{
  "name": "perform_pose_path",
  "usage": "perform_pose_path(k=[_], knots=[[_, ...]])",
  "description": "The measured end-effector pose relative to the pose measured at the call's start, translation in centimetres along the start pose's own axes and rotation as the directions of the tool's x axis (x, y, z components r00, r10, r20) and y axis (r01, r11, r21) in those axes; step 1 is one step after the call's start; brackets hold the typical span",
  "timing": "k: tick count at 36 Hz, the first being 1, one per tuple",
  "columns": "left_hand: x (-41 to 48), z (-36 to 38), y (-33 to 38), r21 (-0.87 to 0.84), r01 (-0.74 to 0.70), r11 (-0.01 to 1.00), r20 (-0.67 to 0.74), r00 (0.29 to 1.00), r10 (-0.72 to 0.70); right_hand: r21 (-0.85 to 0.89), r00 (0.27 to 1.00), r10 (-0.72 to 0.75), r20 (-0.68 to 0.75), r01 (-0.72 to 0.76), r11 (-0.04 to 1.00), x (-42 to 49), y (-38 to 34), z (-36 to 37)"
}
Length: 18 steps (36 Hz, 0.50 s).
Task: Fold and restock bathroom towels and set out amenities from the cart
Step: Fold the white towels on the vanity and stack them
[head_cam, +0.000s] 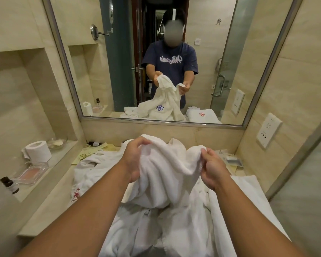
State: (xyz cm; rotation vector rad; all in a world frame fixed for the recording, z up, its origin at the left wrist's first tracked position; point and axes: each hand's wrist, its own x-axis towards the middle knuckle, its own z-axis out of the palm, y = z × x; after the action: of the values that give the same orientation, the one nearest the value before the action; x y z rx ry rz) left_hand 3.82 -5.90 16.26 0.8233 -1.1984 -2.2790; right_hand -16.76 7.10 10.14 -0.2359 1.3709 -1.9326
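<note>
Head view shows the left hand (135,159) and right hand (212,168) holding a white towel (165,175) up above the counter (52,204), fingers curled tight on its bunched upper edge, fingertips partly buried in cloth. Its lower folds merge with the towel heap (174,232) beneath, which the frame's bottom edge cuts off

Hotel bathroom, seen at the vanity.
A wide metal-framed wall mirror (202,25) hangs over a beige stone counter (50,206) heaped with white terry towels (93,167); a white toilet-paper roll (38,151), a small dark-capped amenity bottle (8,184) and a clear glass tray (32,172) sit on the tiled side ledge.
</note>
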Motion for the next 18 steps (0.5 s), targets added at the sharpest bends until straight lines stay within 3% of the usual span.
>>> perform_pose_path(k=[5, 8, 10, 14, 18], knots=[[0.0, -0.3, -0.2, 0.105, 0.027, 0.994, 0.035, 0.999, -0.030, -0.170, 0.995, -0.092, 0.037, 0.097, 0.981, -2.0, -1.4, 2.2], [0.2, -0.3, -0.5, 0.227, -0.067, 0.972, -0.076, 0.993, 0.086, -0.214, 0.984, -0.126, 0.122, 0.150, 0.965, -3.3, -2.0, 3.0], [0.0, -0.1, -0.5, 0.233, -0.112, 0.966, -0.077, 0.988, 0.133, -0.237, 0.971, -0.113, 0.210, 0.163, 0.958, -4.0, -2.3, 3.3], [-0.1, 0.3, -0.4, 0.120, -0.147, 0.982, -0.012, 0.989, 0.149, -0.283, 0.956, -0.125, 0.264, 0.200, 0.938, -5.1, -2.5, 3.9], [0.0, 0.6, -0.7, -0.137, -0.150, 0.979, 0.005, 0.988, 0.152, -0.123, 0.922, -0.124, 0.365, 0.181, 0.976, -6.0, -3.0, 4.5]])
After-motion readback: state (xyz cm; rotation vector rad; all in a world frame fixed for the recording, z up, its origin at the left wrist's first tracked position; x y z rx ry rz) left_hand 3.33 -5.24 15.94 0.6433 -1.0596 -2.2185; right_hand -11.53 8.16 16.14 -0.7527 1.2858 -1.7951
